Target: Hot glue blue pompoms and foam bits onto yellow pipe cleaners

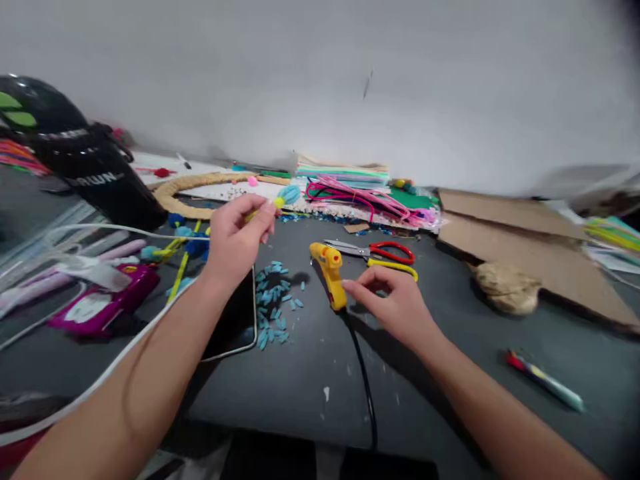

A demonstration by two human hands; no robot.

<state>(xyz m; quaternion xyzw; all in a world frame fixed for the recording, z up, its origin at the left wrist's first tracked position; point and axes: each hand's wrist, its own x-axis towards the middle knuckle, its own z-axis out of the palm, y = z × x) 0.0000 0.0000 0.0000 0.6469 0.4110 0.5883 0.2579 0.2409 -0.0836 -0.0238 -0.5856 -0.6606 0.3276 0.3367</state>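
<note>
My left hand [240,230] is closed around the yellow stem of a small craft flower, whose light-blue fuzzy head [288,195] sticks out past the fingertips. Below that hand, a scatter of short blue fuzzy pieces [273,293] covers the table beside a dark tablet or phone [235,323]. A yellow hot glue gun [332,275] rests at the middle of the table, its black cord running toward the front edge. My right hand [393,297] is just right of it, thumb and finger apart, fingertips at its handle. Whether they touch it is unclear. Scissors [373,252] with red and yellow handles lie behind.
A black bottle [95,160] stands at left, near a magenta device [107,300] and a white cable [125,350]. A tan ring [175,207], pink pipe cleaners [350,195] and coloured sheets line the wall. Cardboard [535,253], a brownish lump [507,287] and a tube-like pen [545,380] lie right.
</note>
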